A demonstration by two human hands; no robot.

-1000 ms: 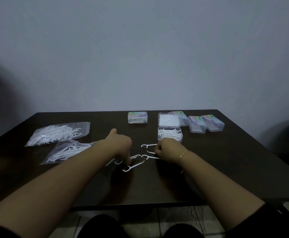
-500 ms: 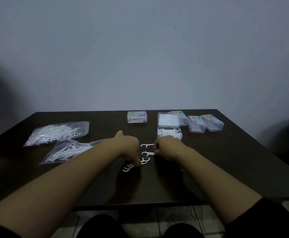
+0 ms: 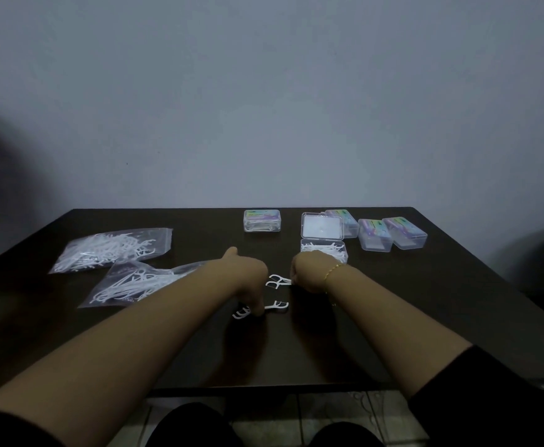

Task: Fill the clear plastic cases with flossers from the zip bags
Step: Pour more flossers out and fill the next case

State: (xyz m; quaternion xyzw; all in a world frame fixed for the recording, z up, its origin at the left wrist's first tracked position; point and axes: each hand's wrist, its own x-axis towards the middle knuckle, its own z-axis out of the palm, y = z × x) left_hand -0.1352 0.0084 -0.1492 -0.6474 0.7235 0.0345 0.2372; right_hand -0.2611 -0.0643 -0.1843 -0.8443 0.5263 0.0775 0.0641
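Note:
My left hand [image 3: 248,275] reaches down with its thumb stuck out, its fingertips pressing loose white flossers [image 3: 275,306] on the dark table [image 3: 425,301]. My right hand [image 3: 307,272], with a gold bracelet, pinches a couple of flossers [image 3: 277,281] by their handles just above the table. Right behind it stands an open clear case [image 3: 325,251] partly full of flossers, its lid [image 3: 321,225] tilted up. Two zip bags of flossers [image 3: 112,248] [image 3: 131,287] lie at the left; my left forearm covers the nearer bag's corner.
A closed clear case [image 3: 261,221] with a coloured label stands at the back centre. Three more labelled cases [image 3: 344,221] [image 3: 375,235] [image 3: 404,233] sit at the back right. The table's front edge is close to my lap; a grey wall stands behind.
My left hand slid the loose flossers right, toward the right hand. My right hand gathered flossers and moved slightly back toward the open case.

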